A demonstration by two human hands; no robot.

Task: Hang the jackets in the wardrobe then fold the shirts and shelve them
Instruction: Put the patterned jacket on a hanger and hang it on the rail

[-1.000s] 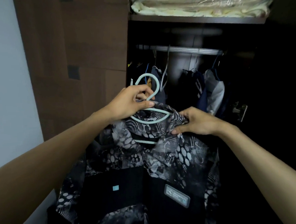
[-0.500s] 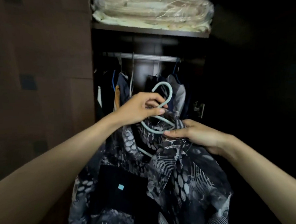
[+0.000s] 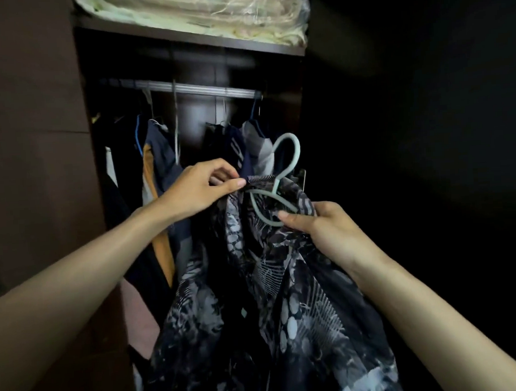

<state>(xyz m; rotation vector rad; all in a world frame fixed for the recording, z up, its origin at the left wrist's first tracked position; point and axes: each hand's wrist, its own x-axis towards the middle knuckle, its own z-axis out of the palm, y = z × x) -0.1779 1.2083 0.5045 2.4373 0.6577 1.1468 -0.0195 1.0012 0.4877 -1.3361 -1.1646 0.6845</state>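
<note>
Head view: a person stands at an open dark-wood wardrobe [image 3: 40, 176], both bare arms stretched forward, working a black-and-grey patterned jacket [image 3: 256, 300] onto a pale green hanger [image 3: 282, 176]. The left hand [image 3: 199, 189] has its thumb and fingers curled together, pinching the striped edge of the jacket's collar just left of the hanger's neck. The right hand [image 3: 327, 230] has its fingers closed around the hanger's lower arm, gripping it together with a fold of the jacket's fabric, thumb laid along the plastic. The hanger's hook rises free above both hands, tilted to the right and well below the metal rail [image 3: 185, 88], touching nothing. The jacket hangs in loose folds from the two hands down to the lower edge of the frame, in front of the wardrobe's opening and not yet on the rail. Behind it, several dark garments [image 3: 162, 158], one with an orange panel, already hang from the rail on their own hangers. On the shelf [image 3: 182, 35] above the rail lies pale folded bedding [image 3: 199, 13] wrapped in clear plastic. The right side of the frame is too dark to make out
</note>
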